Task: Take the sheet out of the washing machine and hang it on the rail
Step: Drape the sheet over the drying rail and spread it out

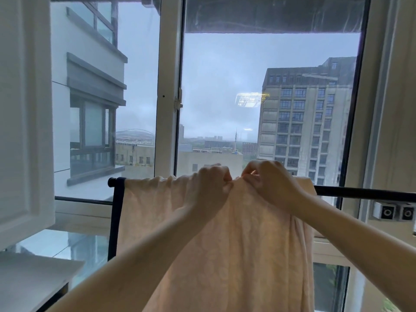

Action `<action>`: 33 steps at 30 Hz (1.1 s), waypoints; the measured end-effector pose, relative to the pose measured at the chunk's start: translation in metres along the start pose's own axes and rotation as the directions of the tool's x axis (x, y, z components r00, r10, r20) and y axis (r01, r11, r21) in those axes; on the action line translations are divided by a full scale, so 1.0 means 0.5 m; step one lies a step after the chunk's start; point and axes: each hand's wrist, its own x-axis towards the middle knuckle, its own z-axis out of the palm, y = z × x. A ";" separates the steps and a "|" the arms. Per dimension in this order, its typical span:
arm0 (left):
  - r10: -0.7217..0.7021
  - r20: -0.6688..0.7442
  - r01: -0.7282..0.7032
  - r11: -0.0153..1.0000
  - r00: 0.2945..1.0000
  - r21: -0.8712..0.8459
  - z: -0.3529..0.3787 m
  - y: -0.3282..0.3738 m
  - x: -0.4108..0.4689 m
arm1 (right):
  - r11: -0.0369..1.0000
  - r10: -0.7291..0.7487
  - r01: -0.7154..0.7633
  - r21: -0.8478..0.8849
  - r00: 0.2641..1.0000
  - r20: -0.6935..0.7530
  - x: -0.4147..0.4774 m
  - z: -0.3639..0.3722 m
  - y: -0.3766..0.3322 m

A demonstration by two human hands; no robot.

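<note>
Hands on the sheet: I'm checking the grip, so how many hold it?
2. The left hand grips the sheet atop the rail; the right hand pinches it close beside.

Dark horizontal rail (360, 192) before the window, pale peach sheet (236, 244) draped over it, hanging down

The sheet (247, 255), pale peach with a faint pattern and a dark band down its left edge, is draped over the black horizontal rail (360, 192), bunched in small folds along the rail's top, hanging down below it and leaving the rail's right stretch bare.
</note>
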 end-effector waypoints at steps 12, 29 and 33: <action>-0.369 -0.033 0.321 0.844 0.929 -0.430 -0.121 -0.150 0.037 | 0.998 0.044 -0.044 -0.033 0.999 -0.001 0.004 0.007 -0.022; -0.187 0.214 0.221 0.964 0.959 -0.151 -0.093 -0.267 0.004 | 0.962 -0.265 0.253 0.104 0.956 0.122 0.069 0.130 -0.174; -0.180 0.247 0.217 0.967 0.952 -0.131 -0.097 -0.268 0.000 | 0.959 -0.273 0.266 0.095 0.959 0.069 0.080 0.116 -0.155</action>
